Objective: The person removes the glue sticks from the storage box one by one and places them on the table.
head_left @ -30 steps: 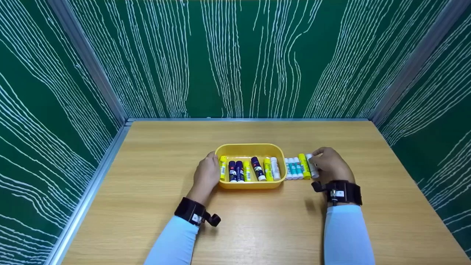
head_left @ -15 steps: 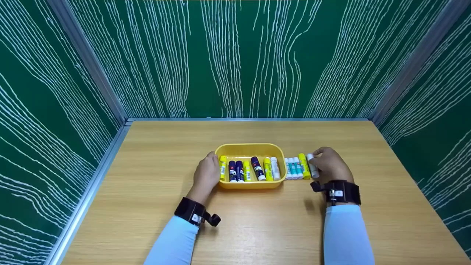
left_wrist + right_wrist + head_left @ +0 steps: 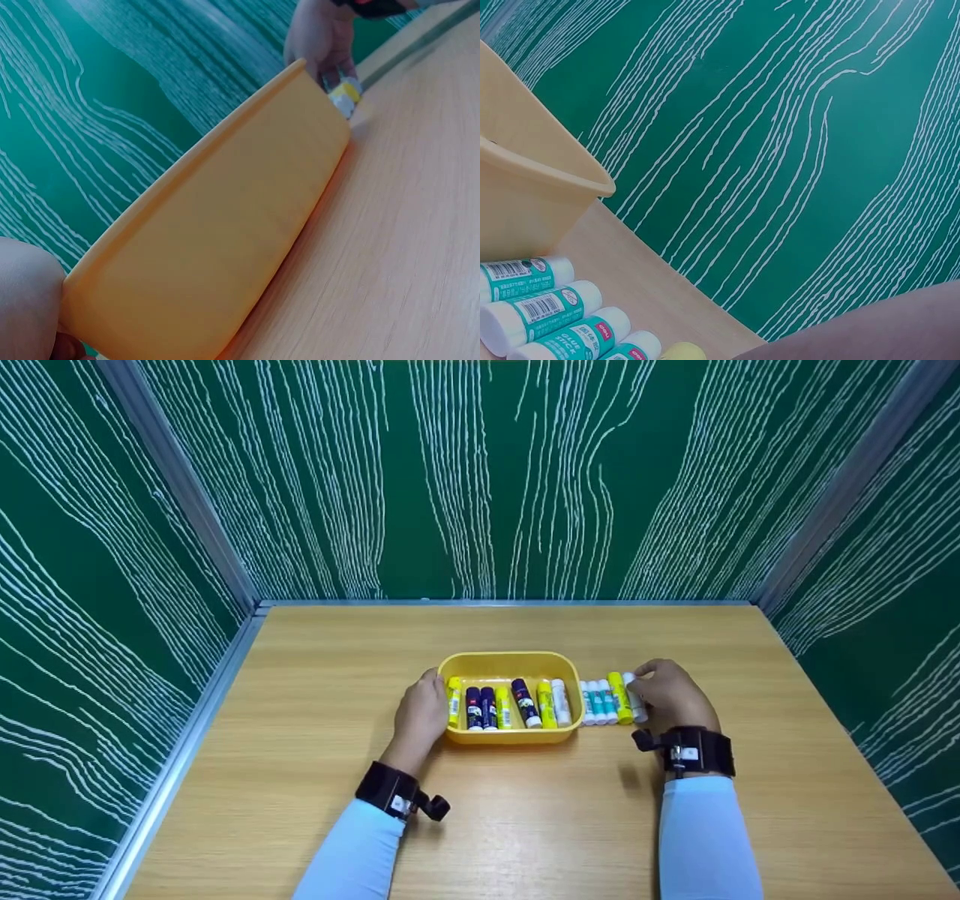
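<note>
My left hand (image 3: 421,709) grips the left end of a yellow plastic basin (image 3: 510,738), its fingers at the rim and wall in the left wrist view. Inside lie several glue sticks: yellow ones, dark navy ones (image 3: 526,705) and a white one (image 3: 561,703). Against the basin's right side runs a row of teal-and-white glue sticks (image 3: 544,309), then a yellow glue stick (image 3: 620,699). At the row's right end my right hand (image 3: 681,697) pinches a white glue stick (image 3: 637,708) between thumb and fingers, right beside the yellow one. The hand hides part of it.
Everything rests on a wooden table (image 3: 510,825). Green panels (image 3: 510,480) with white wavy lines stand behind and at both sides, joined by grey metal posts. Each wrist wears a black camera strap (image 3: 701,751).
Hardly anything differs. The right hand shifts very slightly left at the end of the row; the left hand keeps its grip on the basin.
</note>
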Demonstrator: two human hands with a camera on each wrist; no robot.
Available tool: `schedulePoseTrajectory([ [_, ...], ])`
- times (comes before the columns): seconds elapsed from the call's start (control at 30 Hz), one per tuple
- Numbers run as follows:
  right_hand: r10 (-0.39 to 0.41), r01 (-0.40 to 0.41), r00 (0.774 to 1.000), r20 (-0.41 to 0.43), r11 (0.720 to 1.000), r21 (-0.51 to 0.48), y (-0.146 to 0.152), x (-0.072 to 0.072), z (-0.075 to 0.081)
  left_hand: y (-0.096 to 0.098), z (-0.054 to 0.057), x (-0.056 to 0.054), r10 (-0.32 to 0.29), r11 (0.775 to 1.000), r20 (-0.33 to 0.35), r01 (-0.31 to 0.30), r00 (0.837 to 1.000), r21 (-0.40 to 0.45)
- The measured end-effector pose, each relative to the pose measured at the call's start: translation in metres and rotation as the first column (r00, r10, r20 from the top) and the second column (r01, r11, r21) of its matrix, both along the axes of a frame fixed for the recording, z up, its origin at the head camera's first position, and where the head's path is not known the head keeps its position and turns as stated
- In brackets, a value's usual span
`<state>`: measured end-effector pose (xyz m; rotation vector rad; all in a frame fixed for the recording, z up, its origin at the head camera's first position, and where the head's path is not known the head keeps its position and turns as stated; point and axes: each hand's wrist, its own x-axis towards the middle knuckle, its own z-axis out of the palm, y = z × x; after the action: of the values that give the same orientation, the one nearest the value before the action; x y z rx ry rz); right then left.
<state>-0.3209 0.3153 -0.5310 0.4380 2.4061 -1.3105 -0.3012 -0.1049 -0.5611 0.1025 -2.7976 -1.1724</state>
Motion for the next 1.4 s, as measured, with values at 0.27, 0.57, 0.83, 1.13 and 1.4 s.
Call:
schedulePoseTrajectory([
  [0.27,-0.023,0.024,1.0,0.012,0.999,-0.034,-0.002,0.004,0.006,0.0,0.001,0.002,0.001,1.0,0.001,-0.001,1.0,0.0],
  [0.57,-0.024,0.025,0.999,-0.028,0.999,0.048,-0.009,0.006,0.026,0.001,0.002,0.001,0.005,1.0,0.007,-0.005,1.0,-0.009],
  [0.83,0.144,-0.108,0.978,-0.149,0.968,0.227,-0.047,0.004,0.053,0.001,0.003,0.002,0.01,1.0,0.022,-0.01,1.0,0.001],
  [1.13,0.293,-0.214,0.915,-0.278,0.935,0.281,-0.119,0.013,0.052,0.002,0.003,0.001,0.008,1.0,0.035,-0.008,0.999,-0.001],
  [1.4,0.372,-0.276,0.9,-0.225,0.888,0.367,-0.168,0.017,0.028,0.001,0.003,0.001,0.004,1.0,0.014,-0.004,1.0,-0.009],
])
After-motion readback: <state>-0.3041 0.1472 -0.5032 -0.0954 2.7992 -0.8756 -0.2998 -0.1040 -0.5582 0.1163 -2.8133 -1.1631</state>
